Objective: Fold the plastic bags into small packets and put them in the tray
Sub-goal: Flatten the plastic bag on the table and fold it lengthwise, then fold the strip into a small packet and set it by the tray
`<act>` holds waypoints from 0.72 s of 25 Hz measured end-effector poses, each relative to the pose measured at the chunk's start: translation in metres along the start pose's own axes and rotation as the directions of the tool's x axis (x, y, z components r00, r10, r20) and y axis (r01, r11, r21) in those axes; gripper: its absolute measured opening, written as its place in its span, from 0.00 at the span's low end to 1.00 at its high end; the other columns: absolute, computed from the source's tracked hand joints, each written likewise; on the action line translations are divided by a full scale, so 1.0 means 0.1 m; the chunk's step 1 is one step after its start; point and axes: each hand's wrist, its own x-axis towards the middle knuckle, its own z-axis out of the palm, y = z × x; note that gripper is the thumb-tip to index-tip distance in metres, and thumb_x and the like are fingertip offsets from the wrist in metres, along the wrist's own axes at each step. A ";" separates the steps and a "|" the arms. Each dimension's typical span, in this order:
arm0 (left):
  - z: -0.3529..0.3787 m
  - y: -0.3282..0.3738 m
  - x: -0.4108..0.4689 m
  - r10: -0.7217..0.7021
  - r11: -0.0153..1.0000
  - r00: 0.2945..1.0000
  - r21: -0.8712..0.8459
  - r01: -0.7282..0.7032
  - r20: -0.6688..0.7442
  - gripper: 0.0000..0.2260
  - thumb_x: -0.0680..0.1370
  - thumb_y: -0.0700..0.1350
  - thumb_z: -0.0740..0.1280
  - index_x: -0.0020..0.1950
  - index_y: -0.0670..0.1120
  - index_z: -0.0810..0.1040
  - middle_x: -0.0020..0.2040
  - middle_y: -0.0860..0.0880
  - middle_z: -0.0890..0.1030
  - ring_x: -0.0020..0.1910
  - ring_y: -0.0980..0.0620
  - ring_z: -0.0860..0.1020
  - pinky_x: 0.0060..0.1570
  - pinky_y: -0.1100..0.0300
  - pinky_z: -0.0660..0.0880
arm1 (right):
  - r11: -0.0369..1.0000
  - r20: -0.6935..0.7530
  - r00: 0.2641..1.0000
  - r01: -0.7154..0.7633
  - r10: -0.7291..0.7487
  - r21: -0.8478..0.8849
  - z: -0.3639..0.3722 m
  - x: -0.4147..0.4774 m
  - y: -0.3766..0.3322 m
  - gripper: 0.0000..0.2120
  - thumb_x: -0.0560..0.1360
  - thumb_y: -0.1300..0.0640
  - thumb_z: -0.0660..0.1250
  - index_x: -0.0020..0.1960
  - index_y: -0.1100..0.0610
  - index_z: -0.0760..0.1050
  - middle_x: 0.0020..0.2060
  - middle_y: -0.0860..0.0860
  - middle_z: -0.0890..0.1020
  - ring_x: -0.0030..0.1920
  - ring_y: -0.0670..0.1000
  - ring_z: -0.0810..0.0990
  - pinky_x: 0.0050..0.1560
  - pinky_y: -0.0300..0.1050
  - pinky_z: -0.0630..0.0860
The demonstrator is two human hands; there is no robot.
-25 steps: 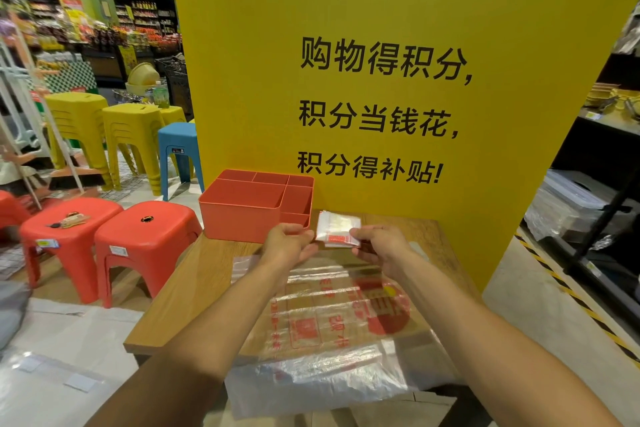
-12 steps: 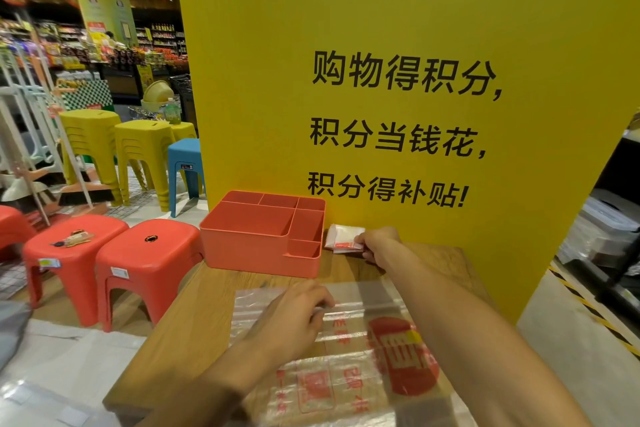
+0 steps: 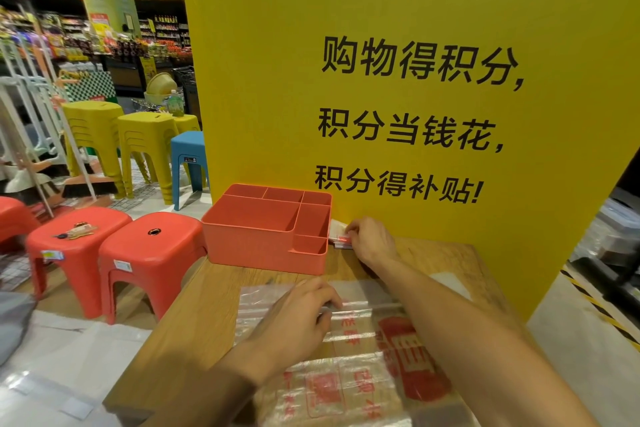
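Observation:
A coral divided tray [image 3: 256,250] stands at the back of the wooden table [image 3: 194,319]. My right hand [image 3: 372,241] pinches a small folded bag packet [image 3: 337,234], white with red print, just right of the tray and partly hidden behind its wall. Flat clear plastic bags with red print [image 3: 360,374] lie spread on the near half of the table. My left hand [image 3: 298,319] rests on their top edge with fingers curled down onto the plastic.
A tall yellow sign board [image 3: 398,80] rises right behind the table. Red stools [image 3: 152,253] stand to the left, with yellow stools [image 3: 145,142] and a blue stool [image 3: 188,156] farther back. More plastic sheets [image 3: 52,374] lie on the floor at the lower left.
My right hand carried the folded packet down to the table beside the tray's right wall. My left hand let go of it and dropped onto the flat bags.

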 end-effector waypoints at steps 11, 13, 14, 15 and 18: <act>-0.03 -0.05 -0.02 0.042 0.998 0.998 0.044 -0.044 0.038 0.14 0.83 0.45 0.64 0.67 0.57 0.79 0.62 0.64 0.74 0.63 0.64 0.71 0.65 0.61 0.72 | 0.954 -0.003 0.983 0.177 -0.183 -0.241 -0.07 -0.06 -0.01 0.14 0.84 0.52 0.62 0.65 0.49 0.81 0.57 0.51 0.83 0.60 0.55 0.76 0.51 0.51 0.76; -0.04 -0.04 -0.03 0.052 0.997 0.998 0.049 -0.054 0.041 0.15 0.82 0.45 0.64 0.68 0.56 0.79 0.63 0.63 0.75 0.64 0.63 0.71 0.66 0.62 0.71 | 0.965 -0.067 0.980 0.168 -0.185 -0.203 -0.11 -0.14 -0.02 0.14 0.84 0.53 0.61 0.64 0.51 0.82 0.57 0.51 0.83 0.60 0.55 0.77 0.52 0.51 0.78; -0.04 -0.03 -0.04 0.058 0.997 0.997 0.049 -0.060 0.041 0.16 0.82 0.44 0.64 0.68 0.56 0.79 0.64 0.63 0.75 0.65 0.63 0.71 0.67 0.62 0.71 | 0.969 -0.090 0.978 0.167 -0.186 -0.183 -0.13 -0.18 -0.03 0.14 0.84 0.53 0.61 0.64 0.51 0.82 0.57 0.51 0.83 0.60 0.54 0.77 0.52 0.51 0.78; -0.04 -0.02 -0.04 0.064 0.996 0.997 0.052 -0.066 0.042 0.16 0.82 0.44 0.64 0.68 0.55 0.79 0.65 0.62 0.75 0.66 0.62 0.71 0.68 0.62 0.70 | 0.972 -0.103 0.978 0.165 -0.183 -0.166 -0.18 -0.23 -0.03 0.13 0.84 0.54 0.61 0.63 0.52 0.82 0.57 0.50 0.83 0.59 0.54 0.77 0.52 0.51 0.78; -0.09 0.03 -0.08 0.072 0.995 0.996 0.071 -0.075 0.051 0.15 0.82 0.44 0.63 0.68 0.54 0.79 0.66 0.60 0.76 0.66 0.60 0.72 0.68 0.60 0.71 | 0.981 -0.111 0.979 0.159 -0.172 -0.113 -0.37 -0.42 0.04 0.10 0.84 0.54 0.62 0.60 0.51 0.81 0.55 0.49 0.84 0.58 0.53 0.77 0.50 0.52 0.79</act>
